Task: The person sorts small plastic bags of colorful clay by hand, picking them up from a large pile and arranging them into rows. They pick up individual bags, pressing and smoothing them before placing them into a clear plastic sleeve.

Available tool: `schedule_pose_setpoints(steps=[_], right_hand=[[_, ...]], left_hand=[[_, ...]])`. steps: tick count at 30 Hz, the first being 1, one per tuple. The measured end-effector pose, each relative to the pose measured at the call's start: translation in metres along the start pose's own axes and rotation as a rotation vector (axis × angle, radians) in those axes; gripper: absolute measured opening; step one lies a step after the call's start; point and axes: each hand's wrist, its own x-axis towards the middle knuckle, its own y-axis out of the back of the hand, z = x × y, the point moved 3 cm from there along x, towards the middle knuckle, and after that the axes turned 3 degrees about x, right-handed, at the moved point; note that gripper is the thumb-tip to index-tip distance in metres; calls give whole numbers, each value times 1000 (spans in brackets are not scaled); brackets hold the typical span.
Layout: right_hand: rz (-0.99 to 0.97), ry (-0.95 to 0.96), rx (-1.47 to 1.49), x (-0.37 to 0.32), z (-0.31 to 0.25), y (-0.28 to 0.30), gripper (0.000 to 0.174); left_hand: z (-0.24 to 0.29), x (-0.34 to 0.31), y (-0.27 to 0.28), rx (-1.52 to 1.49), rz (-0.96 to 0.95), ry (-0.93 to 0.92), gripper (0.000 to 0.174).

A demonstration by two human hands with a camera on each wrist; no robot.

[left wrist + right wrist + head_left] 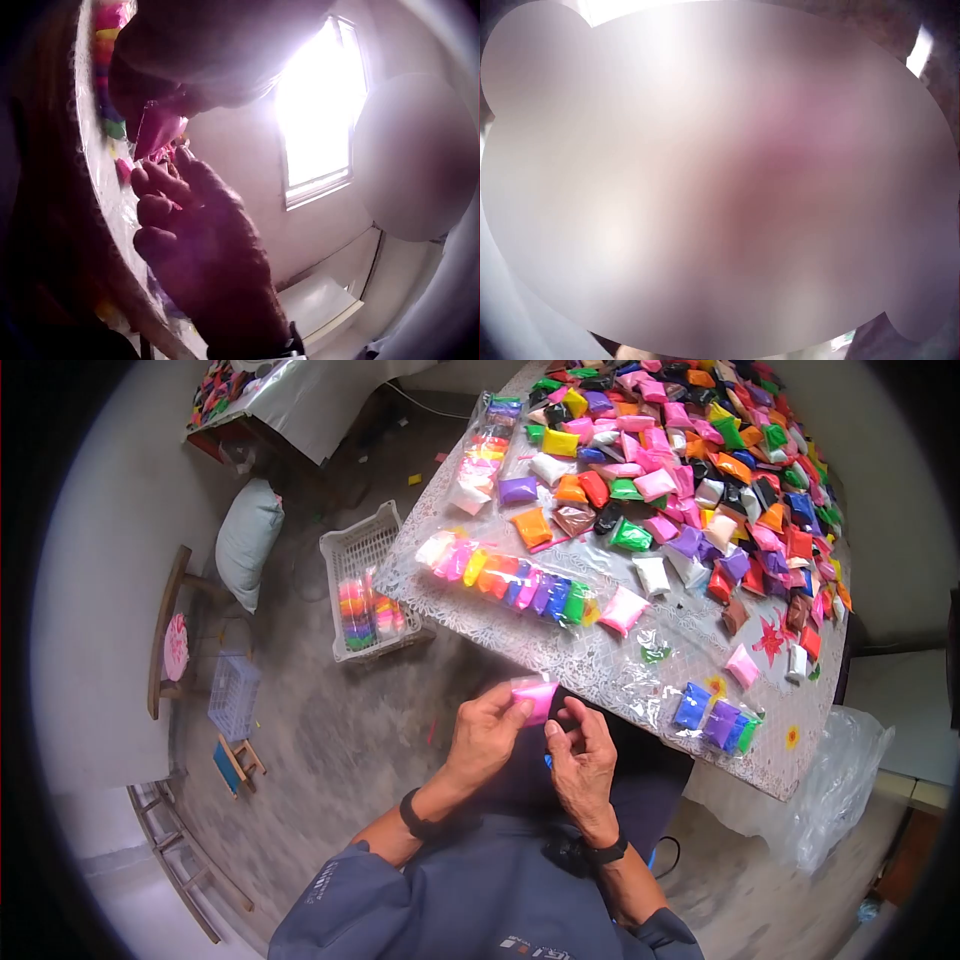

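Note:
My left hand (482,738) pinches a small bright pink packet (537,700) between thumb and fingers, in front of the table's near edge. In the left wrist view the same packet (159,127) hangs from the fingers of this hand. Just to the right, my right hand (585,762) has its fingers loosely bent with nothing between them; in the left wrist view this hand (217,240) faces the packet. The right wrist view is blurred over nearly all its area. On the table close by lies a clear bag (722,722) with blue, purple and green packets.
A heap of coloured packets (690,470) covers the far part of the lace-patterned table (610,665). Filled clear sleeves (510,582) of packets lie along its left side. A white crate (340,565) with more sleeves stands on the floor. Clear plastic (840,780) hangs at the right.

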Motion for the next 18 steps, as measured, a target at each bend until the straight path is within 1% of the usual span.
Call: schedule_pose_setpoints(steps=[1, 2, 3, 4, 5, 6, 7, 8, 9, 10, 11, 12, 13, 15, 17, 18], right_hand=[[3, 7, 7, -2, 5, 4, 36], [-44, -62, 137, -5, 15, 6, 33], [-94, -131, 268, -8, 21, 7, 30], [-109, -129, 315, -12, 23, 9, 26], [-115, -121, 325, -14, 23, 13, 26], [-138, -105, 329, -15, 17, 16, 24], [-162, -90, 335, -17, 11, 18, 22], [-147, -114, 376, -18, 10, 18, 15], [-159, -111, 388, -20, 11, 20, 15], [-146, -135, 379, -22, 15, 24, 13], [-130, -158, 368, -25, 18, 24, 11], [-84, -138, 373, -26, 19, 23, 4], [-90, -137, 378, -27, 19, 22, 4], [-93, -147, 323, -29, 18, 27, 6], [-106, -153, 319, -29, 19, 30, 6], [-144, -185, 322, -30, 23, 31, 8]], left_hand=[[4, -2, -3, -124, -53, 25, 25], [10, -5, -5, -177, -119, 52, 28], [9, -6, -6, -169, -118, 44, 28], [4, -8, -7, -113, -164, 17, 29], [1, -10, -8, -55, -206, -10, 30], [-1, -14, -14, -208, -199, 55, 29], [0, -17, -18, -195, -187, 49, 29], [1, -20, -21, -249, -166, 79, 27], [1, -24, -25, -305, -144, 110, 26], [-6, -26, -27, -415, -114, 114, 24], [-8, -29, -30, -408, -104, 110, 24], [-9, -31, -33, -485, -69, 135, 25], [-11, -33, -34, -563, -35, 159, 27], [-14, -35, -33, -578, -38, 164, 29], [-13, -37, -34, -613, -77, 218, 30], [-14, -38, -35, -612, -73, 214, 30]])
